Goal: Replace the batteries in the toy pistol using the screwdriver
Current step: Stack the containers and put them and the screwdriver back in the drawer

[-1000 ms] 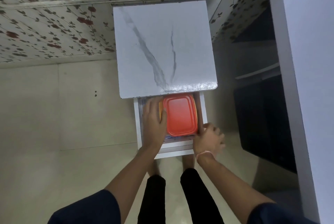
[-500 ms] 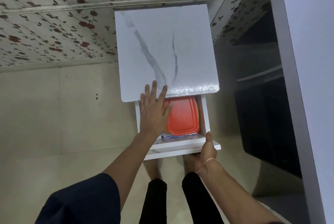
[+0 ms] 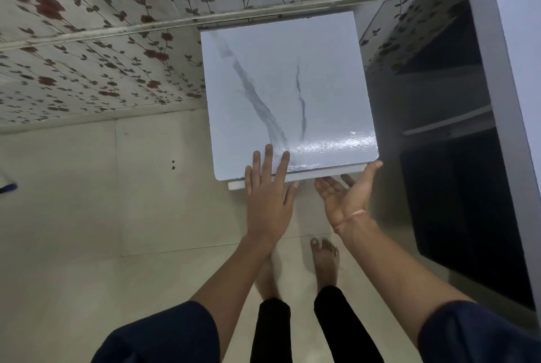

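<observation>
Left hand lay flat, fingers straight over the marble tabletop front edge — right hand palm-up, relaxed, at the drawer front

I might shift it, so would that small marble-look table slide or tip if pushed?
Likely stiff: the table top is a flat slab. Its glossy sheen suggests a slippery grip. On the smooth-looking floor it would probably slide.

A white marble-patterned table stands against rose-print wallpaper at the far wall, on a pale tiled floor; a dark cabinet sits at right.
</observation>
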